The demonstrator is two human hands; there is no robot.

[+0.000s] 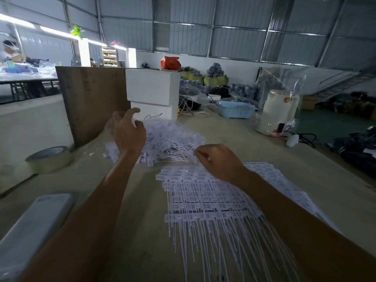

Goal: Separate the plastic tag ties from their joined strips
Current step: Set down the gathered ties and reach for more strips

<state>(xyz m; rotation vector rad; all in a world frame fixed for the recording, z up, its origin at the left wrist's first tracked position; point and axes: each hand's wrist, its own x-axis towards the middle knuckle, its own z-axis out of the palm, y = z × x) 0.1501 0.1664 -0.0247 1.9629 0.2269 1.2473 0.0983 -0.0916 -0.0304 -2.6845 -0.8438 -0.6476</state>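
A stack of joined white tag-tie strips [207,198] lies flat on the table in front of me, tails pointing toward me. Beyond it sits a loose heap of separated white ties [171,139]. My left hand [127,133] is raised over the heap's left side, fingers curled round the head ends of some ties. My right hand [217,161] hovers at the far edge of the stack, fingers curled and pinching the thin tails of those ties at the heap's near right edge.
A roll of tape [49,158] stands at the left and a grey flat case [34,226] lies near left. White boxes [151,92] and a brown board [91,98] stand behind the heap. A blue basket [236,109] and a bagged white appliance [278,110] sit at right.
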